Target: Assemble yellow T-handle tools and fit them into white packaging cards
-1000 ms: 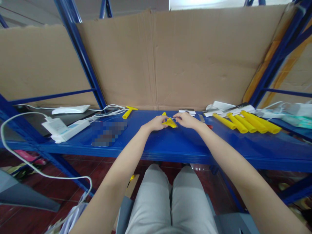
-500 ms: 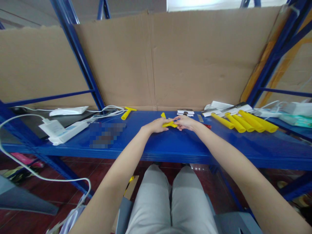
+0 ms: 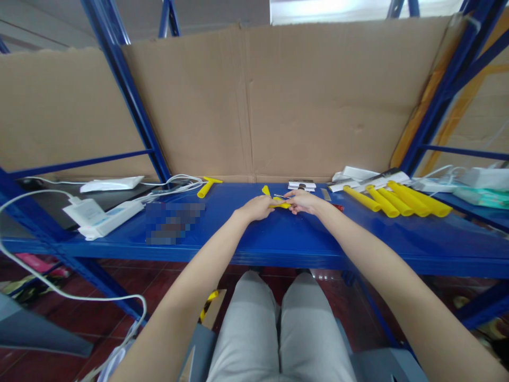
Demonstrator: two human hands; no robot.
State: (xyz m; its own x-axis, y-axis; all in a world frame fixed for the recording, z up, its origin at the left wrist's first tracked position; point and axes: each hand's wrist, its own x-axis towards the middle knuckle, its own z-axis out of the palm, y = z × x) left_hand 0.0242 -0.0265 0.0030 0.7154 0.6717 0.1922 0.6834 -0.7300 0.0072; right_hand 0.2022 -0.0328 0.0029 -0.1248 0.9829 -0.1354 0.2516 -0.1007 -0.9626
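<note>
The left hand pinched a yellow plastic piece; the right hand pinched a slim silvery rod just above it: close work, seemingly needing steadiness next.

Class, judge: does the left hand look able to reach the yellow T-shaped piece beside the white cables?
Probably yes: only blue shelf shows between the left hand and the T-shaped piece, though that hand holds another yellow piece.
</note>
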